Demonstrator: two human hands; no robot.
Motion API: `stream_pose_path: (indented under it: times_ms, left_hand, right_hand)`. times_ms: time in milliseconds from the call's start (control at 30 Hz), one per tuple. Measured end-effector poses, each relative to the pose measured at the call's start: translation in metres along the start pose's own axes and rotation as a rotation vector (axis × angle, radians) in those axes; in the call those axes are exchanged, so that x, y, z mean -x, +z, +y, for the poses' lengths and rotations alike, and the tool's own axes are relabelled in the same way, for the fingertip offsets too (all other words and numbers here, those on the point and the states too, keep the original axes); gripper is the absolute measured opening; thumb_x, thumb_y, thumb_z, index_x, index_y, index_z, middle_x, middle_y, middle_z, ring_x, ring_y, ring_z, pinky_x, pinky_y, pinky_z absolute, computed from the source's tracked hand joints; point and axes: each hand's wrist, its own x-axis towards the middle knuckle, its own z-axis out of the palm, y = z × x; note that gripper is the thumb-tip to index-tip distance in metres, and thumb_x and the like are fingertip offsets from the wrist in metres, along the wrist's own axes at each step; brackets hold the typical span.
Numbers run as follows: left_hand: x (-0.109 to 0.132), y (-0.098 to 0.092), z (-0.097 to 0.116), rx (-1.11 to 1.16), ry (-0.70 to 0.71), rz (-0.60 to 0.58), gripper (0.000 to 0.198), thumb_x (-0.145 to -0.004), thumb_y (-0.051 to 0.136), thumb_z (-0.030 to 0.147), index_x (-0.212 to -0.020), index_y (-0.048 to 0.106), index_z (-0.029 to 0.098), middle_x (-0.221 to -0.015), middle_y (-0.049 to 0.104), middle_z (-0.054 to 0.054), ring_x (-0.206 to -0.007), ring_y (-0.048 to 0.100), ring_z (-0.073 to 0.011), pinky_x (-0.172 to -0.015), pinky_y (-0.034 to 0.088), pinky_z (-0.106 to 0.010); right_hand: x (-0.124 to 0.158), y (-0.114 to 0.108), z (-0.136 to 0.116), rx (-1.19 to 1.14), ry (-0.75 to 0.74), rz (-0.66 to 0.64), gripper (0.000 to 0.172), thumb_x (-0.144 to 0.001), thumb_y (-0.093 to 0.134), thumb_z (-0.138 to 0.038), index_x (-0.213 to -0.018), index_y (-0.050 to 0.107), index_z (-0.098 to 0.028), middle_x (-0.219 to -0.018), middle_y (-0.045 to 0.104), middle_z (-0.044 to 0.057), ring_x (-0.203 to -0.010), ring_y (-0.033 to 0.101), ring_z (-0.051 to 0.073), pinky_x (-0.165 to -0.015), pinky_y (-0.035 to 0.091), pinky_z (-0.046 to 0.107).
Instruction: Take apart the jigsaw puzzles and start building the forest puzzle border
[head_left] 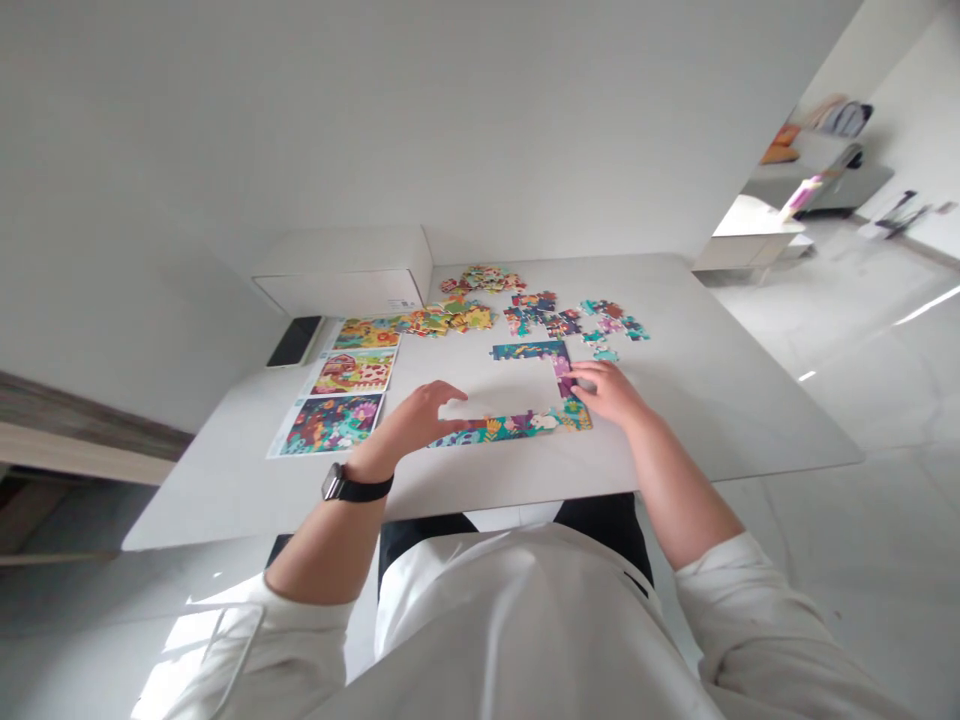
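Note:
A partly joined jigsaw puzzle (pixel 517 426) lies on the white table, forming a bottom row, a right side and part of a top row. My left hand (pixel 421 418) is at the left end of the bottom row, thumb and fingers apart, with nothing visible between them. Its palm hides some of that end. On the right side of the puzzle, the outstretched fingers of my right hand (pixel 606 392) rest at the purple pieces (pixel 562 368). Loose dark and teal pieces (pixel 564 322) lie beyond the top row.
Yellow pieces (pixel 450 318) and red-and-green pieces (pixel 491 278) are heaped farther back. Three picture sheets (pixel 352 372) lie at left, near a dark phone (pixel 295 342). A white box (pixel 341 270) stands against the wall. The table's front edge (pixel 517 502) is close to my body.

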Motion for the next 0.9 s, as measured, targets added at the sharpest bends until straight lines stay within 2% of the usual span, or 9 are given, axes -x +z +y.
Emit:
stream_pose_path:
  times_ms: [100,200,400,567,767,900]
  left_hand:
    - [0.027,0.002,-0.007,-0.022,0.054,-0.045,0.042,-0.089,0.079,0.051,-0.124,0.075,0.027,-0.13,0.072,-0.01,-0.123,0.068,-0.0307,-0.115,0.051,-0.048]
    - [0.038,0.006,-0.006,-0.047,0.057,-0.065,0.042,-0.09,0.079,0.048,-0.127,0.074,0.029,-0.134,0.07,-0.01,-0.125,0.066,-0.0309,-0.114,0.05,-0.049]
    - [0.033,0.008,0.0,-0.06,0.049,-0.051,0.03,-0.094,0.072,0.04,-0.121,0.077,0.029,-0.127,0.071,-0.009,-0.118,0.067,-0.0301,-0.111,0.051,-0.049]
    - [0.032,0.007,0.002,-0.049,0.063,-0.053,0.03,-0.094,0.07,0.04,-0.121,0.076,0.029,-0.127,0.072,-0.009,-0.119,0.067,-0.03,-0.113,0.05,-0.049]
    - [0.032,0.004,0.009,-0.042,0.063,-0.055,0.03,-0.091,0.072,0.037,-0.119,0.077,0.027,-0.124,0.073,-0.01,-0.119,0.068,-0.0308,-0.114,0.05,-0.049]
    - [0.031,0.004,0.008,-0.05,0.078,-0.048,0.031,-0.091,0.073,0.038,-0.119,0.077,0.026,-0.123,0.074,-0.011,-0.119,0.069,-0.0313,-0.113,0.051,-0.049]
  right_hand:
    - [0.0,0.005,0.001,0.007,-0.015,0.004,0.033,-0.095,0.073,-0.027,-0.126,0.081,-0.029,-0.142,0.074,0.009,-0.133,0.066,0.032,-0.121,0.048,0.057]
    - [-0.002,0.01,0.001,0.015,-0.019,0.002,0.035,-0.095,0.073,-0.03,-0.129,0.08,-0.028,-0.144,0.072,0.011,-0.135,0.065,0.033,-0.121,0.048,0.058]
    - [-0.003,0.015,0.002,0.056,-0.016,-0.038,0.035,-0.092,0.075,-0.03,-0.127,0.08,-0.028,-0.145,0.072,0.01,-0.136,0.065,0.033,-0.121,0.048,0.059]
    - [-0.003,0.016,0.001,0.067,-0.02,-0.027,0.036,-0.091,0.076,-0.028,-0.127,0.079,-0.029,-0.142,0.074,0.008,-0.136,0.065,0.032,-0.12,0.049,0.059]
    - [-0.005,0.015,-0.002,0.076,-0.011,-0.026,0.034,-0.092,0.074,-0.028,-0.126,0.08,-0.026,-0.141,0.074,0.011,-0.132,0.068,0.032,-0.119,0.051,0.057]
    - [-0.005,0.014,0.001,0.021,-0.01,-0.028,0.033,-0.098,0.063,-0.022,-0.125,0.08,-0.028,-0.14,0.075,0.008,-0.133,0.068,0.029,-0.12,0.05,0.055]
